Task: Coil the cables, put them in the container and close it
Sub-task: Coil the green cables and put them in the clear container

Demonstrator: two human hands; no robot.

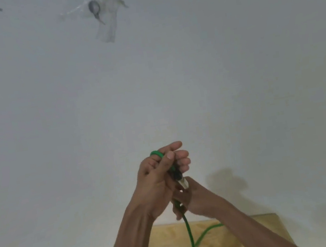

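Facing white wall [214, 74], plywood tabletop [263, 232] below

Cable [189, 236]: upper end gripped in left hand [157, 178], plug end [181, 180] just below that grip; right hand [189, 201] grips directly beneath; slack hangs below onto board [263, 232], loops crossing there.

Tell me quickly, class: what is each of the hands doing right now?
Left hand: holds the green cable looped over its fingers.
Right hand: grips the same cable lower down.
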